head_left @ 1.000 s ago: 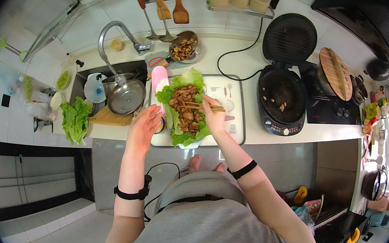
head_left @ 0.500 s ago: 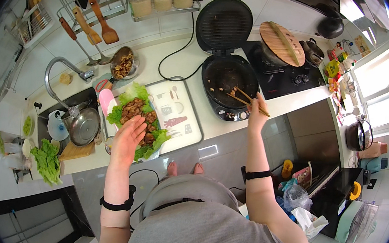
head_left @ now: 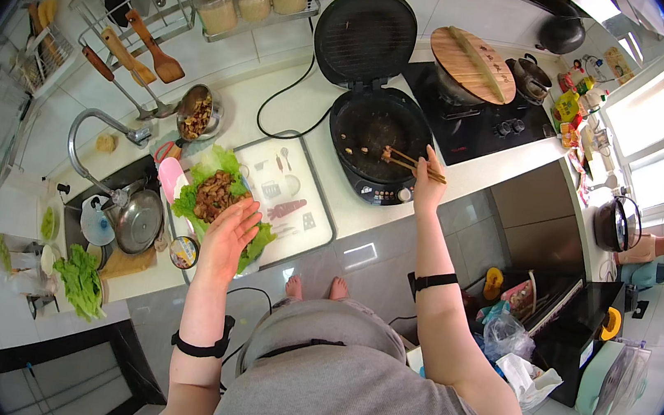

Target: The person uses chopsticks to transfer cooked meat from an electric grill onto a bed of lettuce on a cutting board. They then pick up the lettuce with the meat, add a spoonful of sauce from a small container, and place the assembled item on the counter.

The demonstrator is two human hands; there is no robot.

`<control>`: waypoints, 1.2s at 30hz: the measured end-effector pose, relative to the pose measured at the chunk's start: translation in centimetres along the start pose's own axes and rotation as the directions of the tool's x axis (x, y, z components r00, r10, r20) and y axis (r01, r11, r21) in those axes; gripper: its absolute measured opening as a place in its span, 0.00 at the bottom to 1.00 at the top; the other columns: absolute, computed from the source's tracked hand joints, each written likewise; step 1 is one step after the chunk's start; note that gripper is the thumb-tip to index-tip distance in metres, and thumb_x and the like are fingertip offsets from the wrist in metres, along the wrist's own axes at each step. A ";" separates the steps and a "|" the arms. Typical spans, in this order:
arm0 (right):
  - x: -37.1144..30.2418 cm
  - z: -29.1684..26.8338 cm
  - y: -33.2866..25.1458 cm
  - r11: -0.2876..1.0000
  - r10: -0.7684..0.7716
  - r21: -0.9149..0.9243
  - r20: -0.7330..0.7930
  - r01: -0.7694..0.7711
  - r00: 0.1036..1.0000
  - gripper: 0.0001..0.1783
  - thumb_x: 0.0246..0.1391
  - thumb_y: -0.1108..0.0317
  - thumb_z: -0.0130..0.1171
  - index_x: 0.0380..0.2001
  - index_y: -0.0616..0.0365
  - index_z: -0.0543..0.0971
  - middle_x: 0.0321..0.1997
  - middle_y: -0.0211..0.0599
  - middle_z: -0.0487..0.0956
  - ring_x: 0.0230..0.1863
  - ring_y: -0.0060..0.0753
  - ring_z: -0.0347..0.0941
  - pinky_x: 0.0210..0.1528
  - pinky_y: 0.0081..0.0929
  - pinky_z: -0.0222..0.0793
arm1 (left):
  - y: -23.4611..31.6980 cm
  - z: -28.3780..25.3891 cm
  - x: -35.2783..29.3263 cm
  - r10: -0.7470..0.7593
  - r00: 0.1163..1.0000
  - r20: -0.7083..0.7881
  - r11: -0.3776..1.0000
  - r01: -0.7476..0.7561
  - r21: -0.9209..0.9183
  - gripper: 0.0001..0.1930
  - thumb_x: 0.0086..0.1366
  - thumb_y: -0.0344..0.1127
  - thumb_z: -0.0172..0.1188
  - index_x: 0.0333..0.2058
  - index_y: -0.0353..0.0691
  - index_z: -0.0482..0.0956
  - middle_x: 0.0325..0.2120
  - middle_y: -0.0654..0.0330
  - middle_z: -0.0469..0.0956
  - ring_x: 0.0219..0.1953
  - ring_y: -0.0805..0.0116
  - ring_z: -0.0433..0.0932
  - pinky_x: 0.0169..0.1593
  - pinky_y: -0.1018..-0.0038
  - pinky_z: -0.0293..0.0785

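Observation:
My right hand grips a pair of wooden chopsticks. Their tips come together at a small piece of meat inside the black electric griddle, whose ridged lid stands up. A few small bits lie scattered on the griddle's dark surface. On the left, browned meat pieces are heaped on green lettuce leaves. My left hand is at the near side of this heap with fingers stretched out, covering part of it. Whether it touches the leaves or a plate below I cannot tell.
A white cutting board lies between heap and griddle. Behind stands a small pot of brown food. A sink with a pan is at left, a round tin nearer. A wood-lidded pot sits on the black cooktop.
The chopstick tips have closed together on the meat bit in the griddle; they were spread before. The view has shifted a little, and my left hand stays over the heap with its fingers extended.

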State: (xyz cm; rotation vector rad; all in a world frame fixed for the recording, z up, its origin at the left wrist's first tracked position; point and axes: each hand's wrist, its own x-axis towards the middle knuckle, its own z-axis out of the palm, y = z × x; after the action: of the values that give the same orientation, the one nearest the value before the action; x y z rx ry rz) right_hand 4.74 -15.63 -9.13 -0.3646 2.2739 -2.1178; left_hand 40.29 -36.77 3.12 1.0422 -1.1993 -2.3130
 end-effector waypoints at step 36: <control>-0.4 2.0 -0.9 0.971 -0.198 -0.162 -0.110 0.179 0.974 0.15 0.59 0.71 0.57 0.49 0.52 0.80 0.31 0.33 0.72 0.33 0.25 0.70 0.37 0.23 0.68 | 0.0 -1.6 -1.8 0.037 0.997 -0.062 0.998 -0.040 -0.041 0.20 0.69 0.39 0.50 0.57 0.38 0.70 0.54 0.58 0.74 0.54 0.67 0.72 0.55 0.70 0.65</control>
State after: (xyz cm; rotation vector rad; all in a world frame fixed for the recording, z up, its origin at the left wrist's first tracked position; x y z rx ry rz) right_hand 5.59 -17.55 -8.49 -0.4829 2.5764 -2.1126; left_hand 42.74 -36.58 3.30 1.0580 -1.1320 -2.2504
